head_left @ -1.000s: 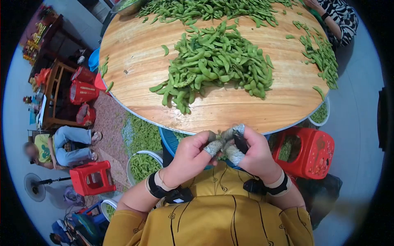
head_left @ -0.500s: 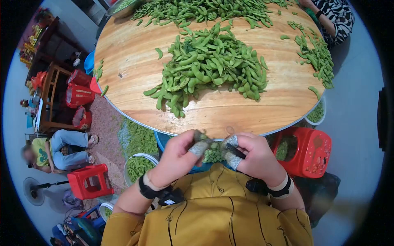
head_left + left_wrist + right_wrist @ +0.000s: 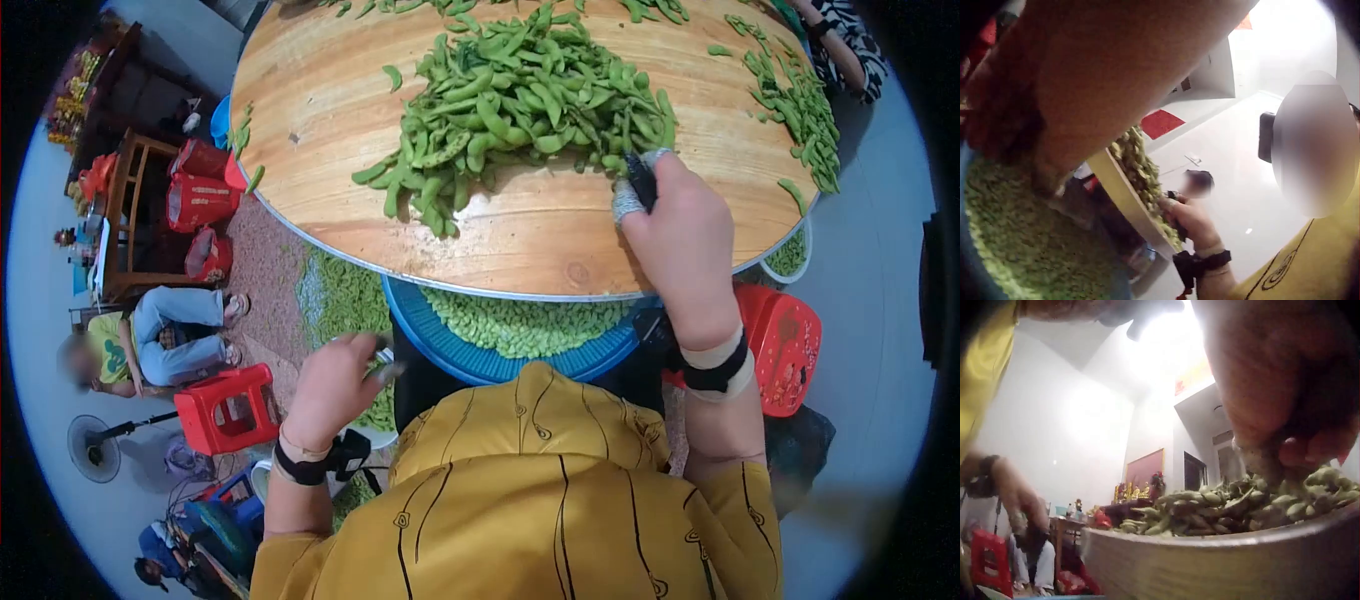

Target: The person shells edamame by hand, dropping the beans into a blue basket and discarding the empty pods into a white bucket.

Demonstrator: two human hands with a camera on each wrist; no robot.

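We cannot see the fingertips of the right hand (image 3: 680, 225) from the head view; they are buried at the edge of the pile of pods (image 3: 520, 110), so whether they grip a pod stays unclear. In the right wrist view the fingers (image 3: 1285, 419) are a dark blur against the pods (image 3: 1235, 509). The left hand (image 3: 335, 385) is seen from the back, with something small and greyish at its fingertips, perhaps a finger wrap; we cannot tell. The left wrist view is mostly filled by a blurred forearm (image 3: 1104, 81). The bench (image 3: 320, 120) is cut off at the top edge, and the blue basket (image 3: 480, 365) is half hidden beneath it.
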